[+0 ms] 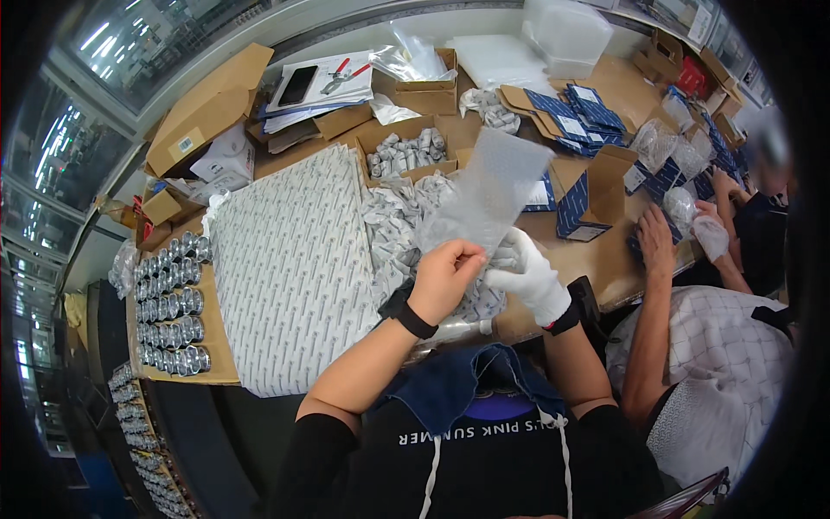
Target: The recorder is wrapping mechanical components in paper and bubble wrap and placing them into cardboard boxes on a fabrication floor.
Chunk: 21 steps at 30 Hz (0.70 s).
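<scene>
My bare left hand (445,282), with a dark band at the wrist, pinches the near edge of a clear bubble-wrap bag (506,176). On the other side of the bag's lower end, my white-gloved right hand (533,282) also grips it with bent fingers. The bag stands up and away from both hands, over a heap of parts wrapped in printed paper (393,227). Whether anything sits inside its lower end is hidden by my fingers. To the left of the heap lies a large stack of printed wrapping paper (290,268).
Rows of shiny metal parts (177,304) line the table's left end. Behind the heap stands a carton of wrapped parts (406,154). Blue boxes (579,114) and an open blue-and-brown carton (592,197) lie to the right, near co-workers' hands (657,238).
</scene>
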Tool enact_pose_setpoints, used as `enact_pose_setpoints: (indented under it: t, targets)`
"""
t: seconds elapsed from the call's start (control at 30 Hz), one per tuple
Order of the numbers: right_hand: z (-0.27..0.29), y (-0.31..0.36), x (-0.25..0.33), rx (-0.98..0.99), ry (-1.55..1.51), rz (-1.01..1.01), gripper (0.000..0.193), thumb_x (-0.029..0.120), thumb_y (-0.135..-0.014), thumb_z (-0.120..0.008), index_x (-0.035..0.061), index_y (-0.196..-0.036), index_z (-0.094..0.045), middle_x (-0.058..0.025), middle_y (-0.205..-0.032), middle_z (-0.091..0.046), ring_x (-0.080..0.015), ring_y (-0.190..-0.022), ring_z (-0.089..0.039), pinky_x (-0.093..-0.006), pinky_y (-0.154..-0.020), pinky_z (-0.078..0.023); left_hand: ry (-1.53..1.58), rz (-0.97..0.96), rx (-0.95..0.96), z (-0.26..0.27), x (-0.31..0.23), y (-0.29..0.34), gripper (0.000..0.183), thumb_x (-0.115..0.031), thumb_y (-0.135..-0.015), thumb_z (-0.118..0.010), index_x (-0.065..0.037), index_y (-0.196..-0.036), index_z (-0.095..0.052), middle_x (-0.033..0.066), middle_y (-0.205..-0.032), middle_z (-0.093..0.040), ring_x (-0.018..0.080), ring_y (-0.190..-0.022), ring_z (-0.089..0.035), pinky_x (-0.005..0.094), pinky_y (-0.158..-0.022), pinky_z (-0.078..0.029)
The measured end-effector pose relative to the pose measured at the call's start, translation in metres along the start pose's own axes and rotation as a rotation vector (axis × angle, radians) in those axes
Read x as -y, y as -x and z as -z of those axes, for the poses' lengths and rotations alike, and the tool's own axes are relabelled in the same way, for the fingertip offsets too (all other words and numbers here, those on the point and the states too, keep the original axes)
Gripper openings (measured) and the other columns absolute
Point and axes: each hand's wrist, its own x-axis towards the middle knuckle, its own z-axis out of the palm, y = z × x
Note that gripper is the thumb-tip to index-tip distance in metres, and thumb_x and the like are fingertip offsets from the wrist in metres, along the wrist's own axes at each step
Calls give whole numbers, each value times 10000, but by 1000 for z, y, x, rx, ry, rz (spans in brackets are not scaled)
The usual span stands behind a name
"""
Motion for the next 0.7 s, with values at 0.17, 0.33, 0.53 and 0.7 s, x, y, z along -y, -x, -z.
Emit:
enact_pose_setpoints:
  t: [0.17, 0.33, 0.53, 0.7]
  targets:
    - [-23, 9, 21, -59, 563, 286, 649, 150, -691, -751, -11, -1240, -445, -114, -1151, -555, -143, -1028, -553, -290, -860, -459, 608, 310, 57, 6, -9, -17, 196, -103, -871, -596, -4, -1032, -547, 68, -888, -619, 144, -807, -591, 255, -738, -466]
    - [-15, -1, 5, -164, 183, 118, 197, 137, -825, -624, -14, -946, -586, -19, -816, -631, -57, -717, -562, -218, -634, -467, 1045, 264, 159, 8, -40, -22, 297, -122, -826, -651, -15, -1071, -522, 80, -1003, -570, 163, -964, -539, 311, -834, -449]
    - [-7, -11, -4, -382, 67, 81, 224, 236, -901, -537, 15, -875, -561, 49, -712, -499, -24, -633, -427, -204, -543, -383, -229, -287, 82, 2, -32, 4, 532, -234, -622, -806, -31, -1038, -545, 129, -986, -532, 307, -925, -516, 354, -795, -429]
    - [-6, -14, -19, -362, -207, 82, 252, 265, -923, -497, 19, -976, -507, 10, -784, -507, -50, -657, -474, -212, -568, -411, -234, -245, 27, -9, -29, 6, 483, -210, -656, -781, -37, -1041, -546, 136, -993, -528, 310, -926, -520, 355, -780, -436]
